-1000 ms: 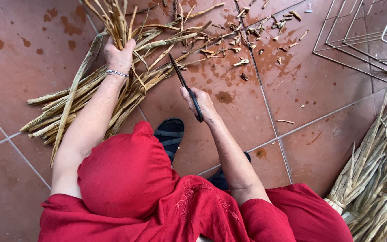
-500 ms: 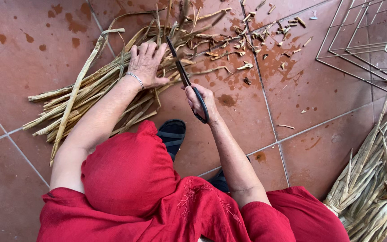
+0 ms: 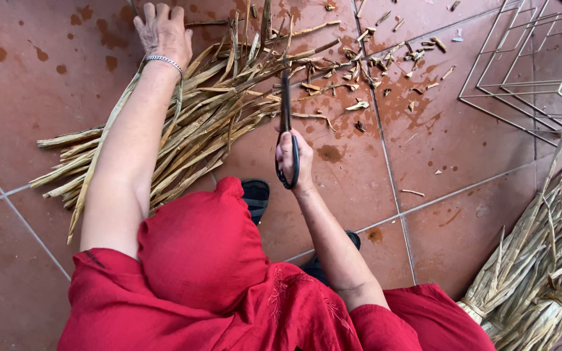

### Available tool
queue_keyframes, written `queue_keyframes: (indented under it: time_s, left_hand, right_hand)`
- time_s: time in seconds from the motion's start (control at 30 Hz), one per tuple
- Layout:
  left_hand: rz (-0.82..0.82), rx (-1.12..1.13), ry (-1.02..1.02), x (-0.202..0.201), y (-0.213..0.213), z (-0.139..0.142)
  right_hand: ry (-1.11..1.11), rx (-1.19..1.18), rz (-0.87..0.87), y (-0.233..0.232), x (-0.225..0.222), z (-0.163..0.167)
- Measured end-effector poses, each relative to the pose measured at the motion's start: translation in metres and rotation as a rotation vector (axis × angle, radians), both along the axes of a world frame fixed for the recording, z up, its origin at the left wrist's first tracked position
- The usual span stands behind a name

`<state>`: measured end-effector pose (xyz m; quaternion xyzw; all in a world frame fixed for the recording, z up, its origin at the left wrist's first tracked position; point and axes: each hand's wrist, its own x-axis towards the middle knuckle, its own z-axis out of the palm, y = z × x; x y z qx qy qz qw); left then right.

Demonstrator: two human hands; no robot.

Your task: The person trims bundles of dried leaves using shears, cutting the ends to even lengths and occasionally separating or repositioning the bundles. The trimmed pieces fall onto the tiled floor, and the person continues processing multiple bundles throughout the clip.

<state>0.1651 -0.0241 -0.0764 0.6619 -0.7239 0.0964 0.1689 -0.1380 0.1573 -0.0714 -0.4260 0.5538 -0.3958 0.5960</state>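
The right hand (image 3: 292,158) grips black scissors (image 3: 286,110), blades pointing away toward the dried leaf bundle (image 3: 183,133). The bundle runs lower-left to upper-right. The left hand (image 3: 162,29) lies flat and unclenched at its far end.

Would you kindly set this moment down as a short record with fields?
Left hand: left hand lies on the far end of the dried stalk pile, a bracelet at the wrist
Right hand: right hand grips black scissors, blades pointing away over the pile
Floor: red tiles, strewn with cut scraps
Right side: tied stalk bundle; wire frames
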Motion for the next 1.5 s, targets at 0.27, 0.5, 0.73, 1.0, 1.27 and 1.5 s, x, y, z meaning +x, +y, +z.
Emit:
queue_keyframes:
  time_s: [0.27, 0.5, 0.73, 1.0, 1.27, 1.5]
  left_hand:
    - [0.111, 0.147, 0.567, -0.005, 0.009, 0.0]
    - [-0.037, -0.053, 0.782, -0.031, 0.063, -0.002]
    - [-0.139, -0.058, 0.9, -0.045, 0.106, 0.01]
    - [-0.154, 0.05, 0.936, -0.05, 0.114, 0.011]
    - [-0.007, 0.025, 1.052, -0.04, 0.083, -0.003]
    - [0.252, 0.414, 0.836, -0.045, 0.05, -0.009]
  right_hand:
    - [0.061, -0.321, 0.154, 0.004, 0.003, 0.013]
    - [0.087, 0.035, 0.3, -0.013, 0.015, -0.001]
    - [0.011, -0.02, 0.248, -0.022, 0.025, 0.006]
    - [0.158, -0.144, 0.166, -0.026, 0.027, 0.023]
    - [0.122, -0.125, 0.177, -0.025, 0.017, 0.033]
    - [0.238, 0.208, 0.149, -0.023, 0.012, 0.012]
